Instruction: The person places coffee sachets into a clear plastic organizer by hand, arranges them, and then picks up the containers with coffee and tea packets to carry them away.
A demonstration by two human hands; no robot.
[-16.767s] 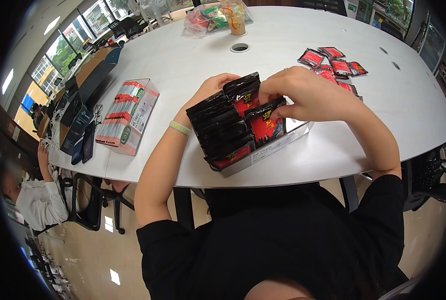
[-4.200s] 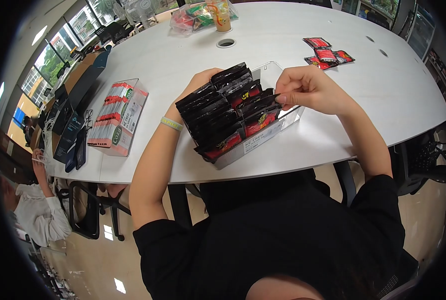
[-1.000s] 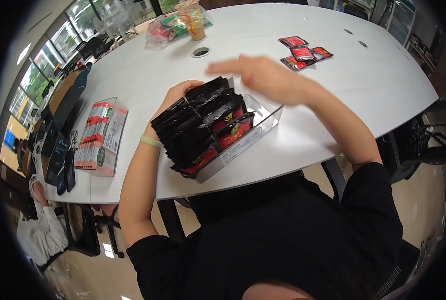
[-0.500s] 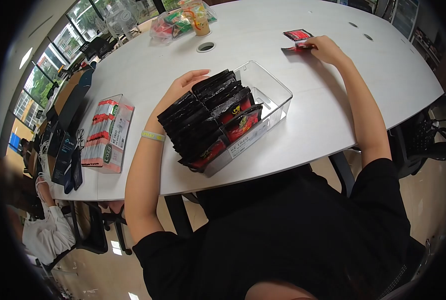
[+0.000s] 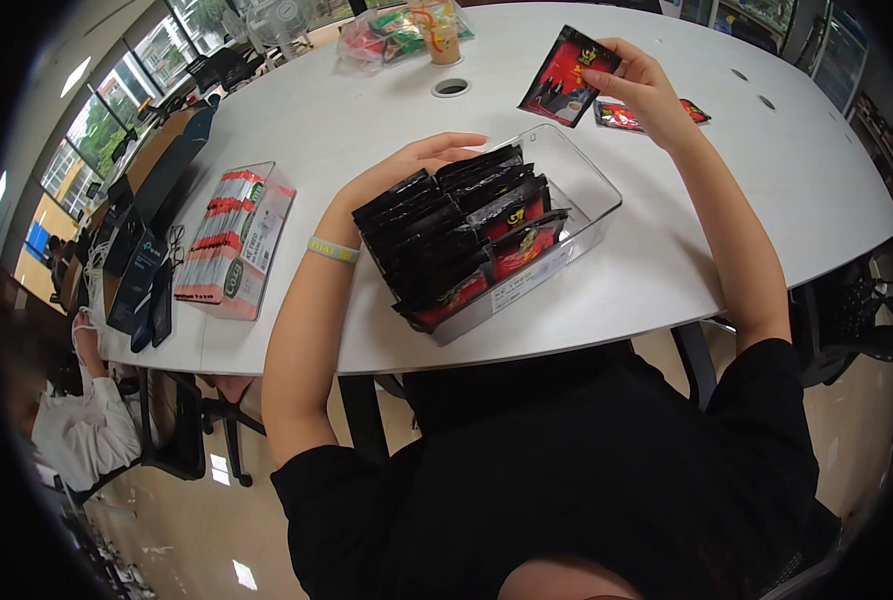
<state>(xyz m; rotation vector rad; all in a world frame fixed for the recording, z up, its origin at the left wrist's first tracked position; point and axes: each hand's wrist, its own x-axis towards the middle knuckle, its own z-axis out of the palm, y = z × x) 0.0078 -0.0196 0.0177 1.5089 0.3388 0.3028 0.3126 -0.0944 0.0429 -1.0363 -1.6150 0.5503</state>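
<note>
Black sachets (image 5: 446,225) fill most of our box (image 5: 521,288), short of its two-o'clock end, our left hand (image 5: 408,167) uncurled at its eleven-o'clock side, while with our right hand (image 5: 644,92) we pinch one sachet (image 5: 568,78) at one o'clock, loose packets (image 5: 620,117) left nearby.

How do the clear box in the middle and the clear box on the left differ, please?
The middle box holds black-and-red packets; the left box holds red-and-white packets. The left hand is at the middle box; no hand is at the left box. Both are clear and hold rows of packets.
</note>
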